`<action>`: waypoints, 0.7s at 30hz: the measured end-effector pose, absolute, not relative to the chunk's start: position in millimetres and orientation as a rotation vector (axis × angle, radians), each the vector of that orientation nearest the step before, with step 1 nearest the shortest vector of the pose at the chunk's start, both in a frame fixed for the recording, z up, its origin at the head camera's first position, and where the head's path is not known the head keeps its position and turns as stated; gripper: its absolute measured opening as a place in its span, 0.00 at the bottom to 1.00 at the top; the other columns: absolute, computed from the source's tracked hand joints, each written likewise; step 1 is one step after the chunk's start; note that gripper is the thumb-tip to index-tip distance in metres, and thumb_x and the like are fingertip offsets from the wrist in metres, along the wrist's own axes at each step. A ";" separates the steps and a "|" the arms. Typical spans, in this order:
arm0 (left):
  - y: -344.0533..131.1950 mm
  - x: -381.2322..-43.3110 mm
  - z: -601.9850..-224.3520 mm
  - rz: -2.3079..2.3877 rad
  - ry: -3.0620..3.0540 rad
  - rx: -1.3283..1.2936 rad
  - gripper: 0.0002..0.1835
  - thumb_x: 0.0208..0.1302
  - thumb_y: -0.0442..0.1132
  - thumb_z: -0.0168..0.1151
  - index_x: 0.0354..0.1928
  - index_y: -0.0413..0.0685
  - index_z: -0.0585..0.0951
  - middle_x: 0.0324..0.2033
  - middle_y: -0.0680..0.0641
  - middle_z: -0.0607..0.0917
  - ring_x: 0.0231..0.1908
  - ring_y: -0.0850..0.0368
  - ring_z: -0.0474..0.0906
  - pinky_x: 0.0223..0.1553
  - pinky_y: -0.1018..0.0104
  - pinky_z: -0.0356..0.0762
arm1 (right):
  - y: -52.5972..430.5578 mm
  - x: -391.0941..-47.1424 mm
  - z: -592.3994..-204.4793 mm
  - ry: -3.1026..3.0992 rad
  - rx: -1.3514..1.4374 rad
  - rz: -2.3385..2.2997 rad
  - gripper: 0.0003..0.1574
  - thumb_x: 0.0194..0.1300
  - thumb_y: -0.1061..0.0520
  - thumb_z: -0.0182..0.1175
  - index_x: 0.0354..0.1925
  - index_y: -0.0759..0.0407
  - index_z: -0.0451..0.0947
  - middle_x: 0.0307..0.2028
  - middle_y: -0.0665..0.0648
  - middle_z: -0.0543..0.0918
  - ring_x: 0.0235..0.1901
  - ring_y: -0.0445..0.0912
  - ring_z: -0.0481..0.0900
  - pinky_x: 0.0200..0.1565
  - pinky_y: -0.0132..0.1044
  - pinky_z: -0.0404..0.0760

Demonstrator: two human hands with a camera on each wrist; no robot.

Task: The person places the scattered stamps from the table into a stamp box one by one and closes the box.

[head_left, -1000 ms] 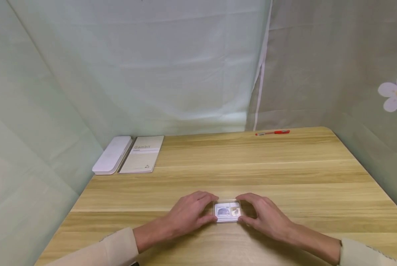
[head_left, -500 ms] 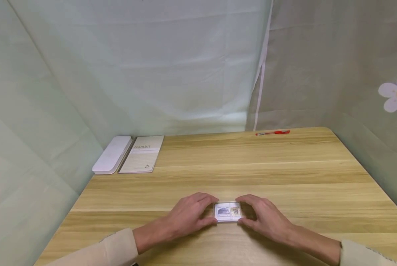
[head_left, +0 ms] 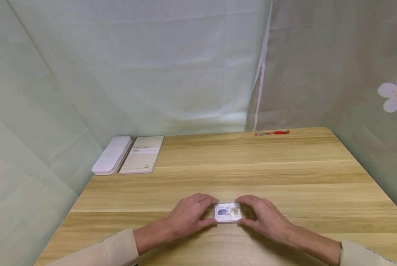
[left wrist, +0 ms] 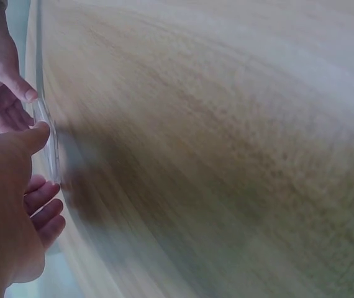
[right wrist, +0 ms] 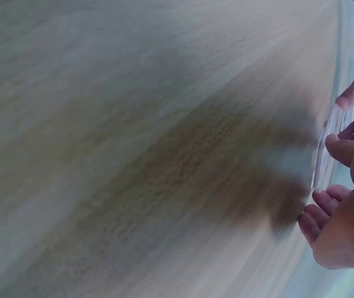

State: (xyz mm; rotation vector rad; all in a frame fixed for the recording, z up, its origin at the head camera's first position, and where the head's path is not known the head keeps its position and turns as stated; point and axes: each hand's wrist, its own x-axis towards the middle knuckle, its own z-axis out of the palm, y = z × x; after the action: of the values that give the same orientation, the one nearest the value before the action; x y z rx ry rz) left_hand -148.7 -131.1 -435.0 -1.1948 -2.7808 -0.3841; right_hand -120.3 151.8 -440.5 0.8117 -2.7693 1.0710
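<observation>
A small, flat clear plastic case (head_left: 227, 212) lies on the table in front of me, with a white insert bearing two small pictures, one dark and one golden. My left hand (head_left: 191, 214) grips its left end, thumb at the near corner and fingertips at the far one. At the opposite end, my right hand (head_left: 266, 216) holds the right corners in the same way. Both wrist views see the case edge-on, with thumb and fingers of the left hand (left wrist: 12, 192) and right hand (right wrist: 344, 205) at its edges. The pictures cannot be made out there.
At the back left of the wooden table (head_left: 201, 166) lie a white oblong box (head_left: 112, 155) and a notebook (head_left: 141, 154) marked "Gambit". A red pen (head_left: 272, 133) rests near the back edge. Pale curtains (head_left: 171, 66) hang behind and beside the table.
The clear top of the case has sunk slightly, and its far edge now sits lower. The fingertips of both hands came down a little with it. Everything else stays in place.
</observation>
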 end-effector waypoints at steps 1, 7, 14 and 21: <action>-130.9 -148.6 -435.1 -0.384 -2.783 -1.193 0.31 0.64 0.58 0.75 0.63 0.51 0.83 0.59 0.51 0.86 0.59 0.56 0.82 0.58 0.58 0.84 | 151.9 -120.5 -440.3 -2.770 0.810 1.078 0.33 0.57 0.57 0.82 0.60 0.59 0.83 0.57 0.55 0.88 0.56 0.52 0.86 0.59 0.53 0.84; -129.5 -149.1 -434.8 -0.377 -2.790 -1.185 0.31 0.63 0.58 0.76 0.63 0.52 0.83 0.59 0.52 0.86 0.59 0.57 0.82 0.58 0.59 0.83 | 152.1 -122.2 -439.7 -2.777 0.806 1.088 0.33 0.57 0.56 0.82 0.59 0.58 0.84 0.57 0.54 0.88 0.57 0.51 0.85 0.60 0.55 0.83; -129.3 -149.4 -432.8 -0.353 -2.780 -1.203 0.30 0.63 0.58 0.76 0.63 0.52 0.84 0.59 0.52 0.86 0.59 0.57 0.82 0.57 0.58 0.84 | 152.2 -122.7 -439.8 -2.784 0.834 1.082 0.34 0.57 0.56 0.81 0.61 0.61 0.83 0.59 0.57 0.87 0.60 0.55 0.84 0.63 0.57 0.80; -130.4 -149.5 -431.6 -0.358 -2.774 -1.213 0.30 0.63 0.59 0.76 0.62 0.53 0.85 0.59 0.53 0.87 0.59 0.57 0.82 0.58 0.59 0.83 | 152.8 -123.4 -438.8 -2.799 0.853 1.115 0.34 0.59 0.55 0.80 0.62 0.61 0.82 0.60 0.57 0.86 0.61 0.56 0.83 0.64 0.58 0.79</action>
State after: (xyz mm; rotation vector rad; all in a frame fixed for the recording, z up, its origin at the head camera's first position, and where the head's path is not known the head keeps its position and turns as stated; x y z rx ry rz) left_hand -149.5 -130.4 -431.6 -1.2126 -2.7741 -0.3583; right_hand -123.4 152.8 -438.8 0.8533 -2.7986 1.1146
